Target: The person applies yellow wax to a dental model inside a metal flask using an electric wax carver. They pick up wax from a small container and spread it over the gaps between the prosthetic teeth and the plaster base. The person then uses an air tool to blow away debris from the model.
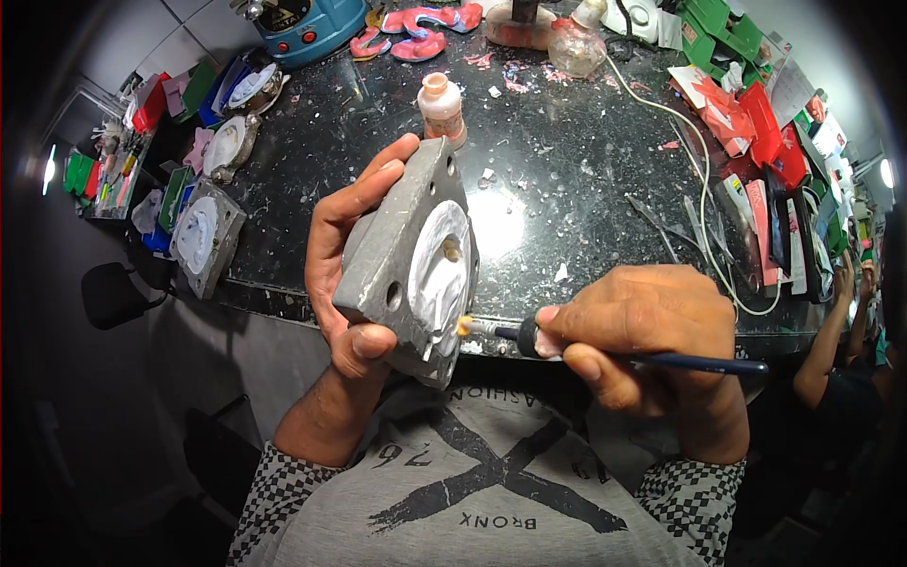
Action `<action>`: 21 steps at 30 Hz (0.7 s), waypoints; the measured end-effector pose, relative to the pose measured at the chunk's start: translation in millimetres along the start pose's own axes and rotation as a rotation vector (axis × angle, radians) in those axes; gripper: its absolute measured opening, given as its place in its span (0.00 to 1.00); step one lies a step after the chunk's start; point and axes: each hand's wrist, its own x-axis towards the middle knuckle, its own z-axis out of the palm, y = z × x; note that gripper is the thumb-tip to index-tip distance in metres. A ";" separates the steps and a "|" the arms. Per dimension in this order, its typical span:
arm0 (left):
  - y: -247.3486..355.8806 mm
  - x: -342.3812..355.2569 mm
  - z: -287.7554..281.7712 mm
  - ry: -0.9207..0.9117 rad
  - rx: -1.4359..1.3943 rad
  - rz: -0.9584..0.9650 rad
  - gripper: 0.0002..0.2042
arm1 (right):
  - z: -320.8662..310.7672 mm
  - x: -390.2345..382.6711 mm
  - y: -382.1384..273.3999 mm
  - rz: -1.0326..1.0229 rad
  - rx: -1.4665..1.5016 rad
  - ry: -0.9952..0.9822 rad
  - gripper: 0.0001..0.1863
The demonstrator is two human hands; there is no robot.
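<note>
My left hand (329,250) is wrapped round a grey metal dental flask half (383,250), held tilted above the bench's front edge. White plaster (439,288) fills its face, with a horseshoe-shaped hollow and a small brownish spot inside. In my right hand (652,317) is a slim brush (704,362) with a dark blue handle; its yellowish tip is at the plaster's lower edge, and whether it touches I cannot tell. A round black piece, perhaps a cap, sits at my right fingertips. Behind the flask stands an uncapped bottle (442,109) of pinkish liquid.
More plaster-filled flask halves (203,236) line the left side of the black bench (312,123). Metal hand tools (657,222) and a pale cable (704,161) lie right. A blue machine (307,33) and pink pieces (420,42) are at the back. Another person's arms (831,326) show far right.
</note>
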 end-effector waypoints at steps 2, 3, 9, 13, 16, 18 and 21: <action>0.0 0.5 -0.7 0.002 0.004 -0.004 0.53 | 0.5 -0.2 3.3 0.001 -0.012 0.007 0.07; 0.2 0.7 -1.7 0.006 0.008 -0.004 0.53 | 2.2 0.4 7.6 -0.009 -0.033 0.037 0.08; 0.4 0.7 -6.0 -0.001 -0.019 -0.010 0.54 | 3.5 0.8 9.7 -0.024 0.001 0.046 0.09; 2.6 -0.4 -4.5 0.009 -0.015 -0.023 0.55 | 5.6 -0.1 10.2 -0.040 0.025 0.095 0.07; 1.1 -2.1 -9.3 0.012 -0.003 -0.020 0.55 | 6.0 -5.2 10.5 -0.028 -0.037 0.107 0.07; -0.9 -4.5 -13.2 0.042 0.004 -0.019 0.55 | 14.9 -21.3 5.2 0.045 0.100 0.313 0.07; -11.4 -7.2 0.6 0.184 -0.144 -0.021 0.56 | 59.6 -39.2 3.3 0.233 0.604 0.754 0.13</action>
